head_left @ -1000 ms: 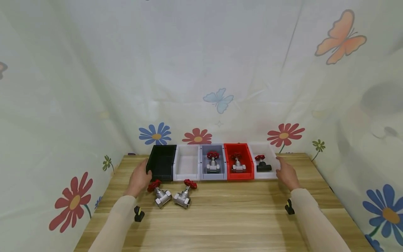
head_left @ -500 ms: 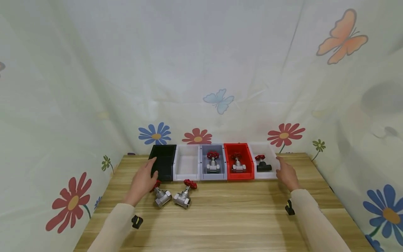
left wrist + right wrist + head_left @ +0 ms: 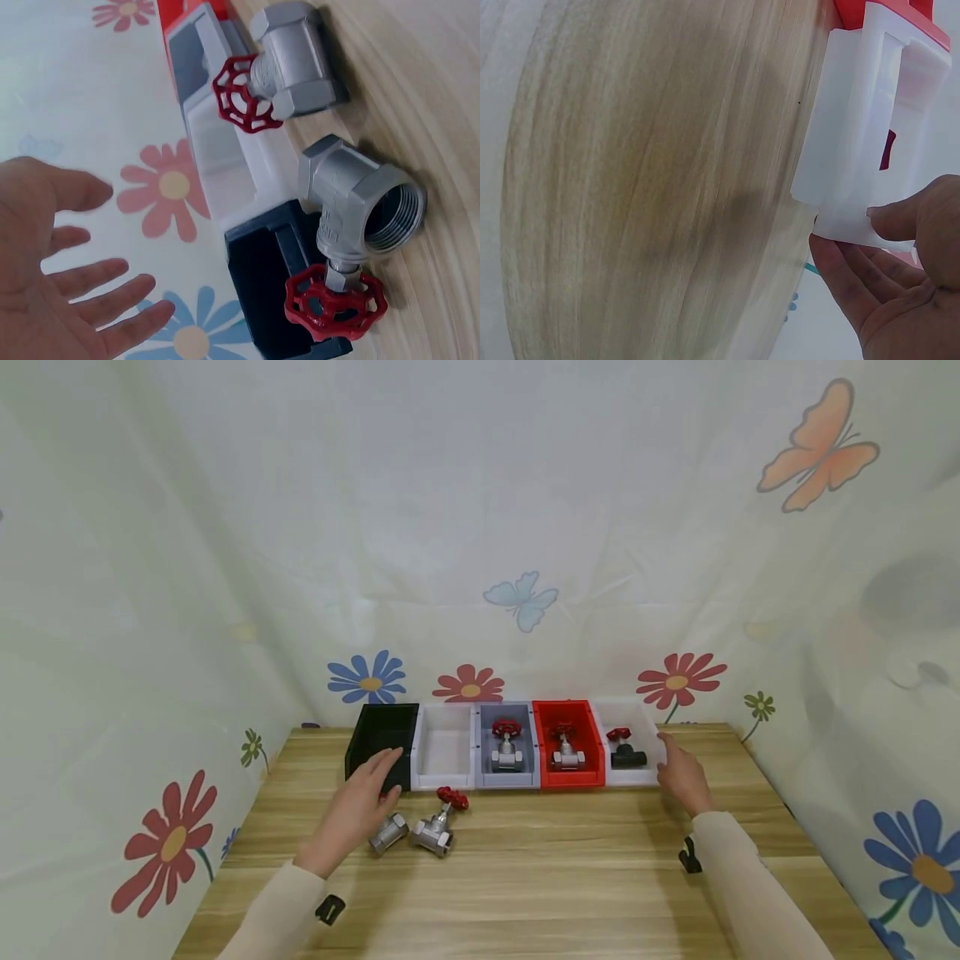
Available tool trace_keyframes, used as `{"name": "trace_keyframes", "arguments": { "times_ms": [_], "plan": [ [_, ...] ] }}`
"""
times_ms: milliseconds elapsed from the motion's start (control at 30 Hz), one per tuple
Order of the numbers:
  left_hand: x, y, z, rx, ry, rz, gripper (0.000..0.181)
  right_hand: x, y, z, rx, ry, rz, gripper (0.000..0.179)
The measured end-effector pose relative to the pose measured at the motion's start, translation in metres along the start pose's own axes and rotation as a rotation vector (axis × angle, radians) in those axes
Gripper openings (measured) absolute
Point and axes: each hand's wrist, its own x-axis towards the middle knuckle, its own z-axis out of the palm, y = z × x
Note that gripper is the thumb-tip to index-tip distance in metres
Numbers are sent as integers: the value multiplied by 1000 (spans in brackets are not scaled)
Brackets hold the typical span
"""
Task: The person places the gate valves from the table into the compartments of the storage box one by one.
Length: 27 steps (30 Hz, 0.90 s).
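My left hand (image 3: pixel 357 808) hovers with spread fingers in front of the black bin (image 3: pixel 384 735) and holds nothing. In the head view it covers the red handwheel of the nearer gate valve (image 3: pixel 360 195); the left wrist view shows that wheel. Another steel gate valve (image 3: pixel 435 831) with a red wheel lies just to its right on the table. At the row's right end my right hand (image 3: pixel 684 778) pinches the corner of a white bin (image 3: pixel 855 150), thumb on its wall and fingers around the outside. A black-bodied valve (image 3: pixel 628 755) sits in that bin.
Between the end bins stand a second white bin (image 3: pixel 445 781), a grey-blue bin (image 3: pixel 507 781) and a red bin (image 3: pixel 573 779). The grey-blue and red ones each hold a steel valve. A flowered curtain (image 3: pixel 525 527) hangs behind the wooden table (image 3: pixel 525 893).
My left hand has let go of the black bin's left side and moved right, over the nearer valve. The right hand keeps its hold on the white bin.
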Motion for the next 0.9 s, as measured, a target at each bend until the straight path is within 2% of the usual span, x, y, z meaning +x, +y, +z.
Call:
{"name": "trace_keyframes", "arguments": {
  "times_ms": [233,500,700,900],
  "plan": [
    [-9,15,5,18,-117,48,69,0,-1,0,1,7,3,58],
    [-16,24,16,-16,-223,113,62,-1,0,1,0,13,1,58],
    [-19,24,31,-22,-243,210,62,-1,1,1,7,13,4,58],
    [-22,26,43,-26,-272,214,64,-2,1,1,13,13,4,59]
  ]
}}
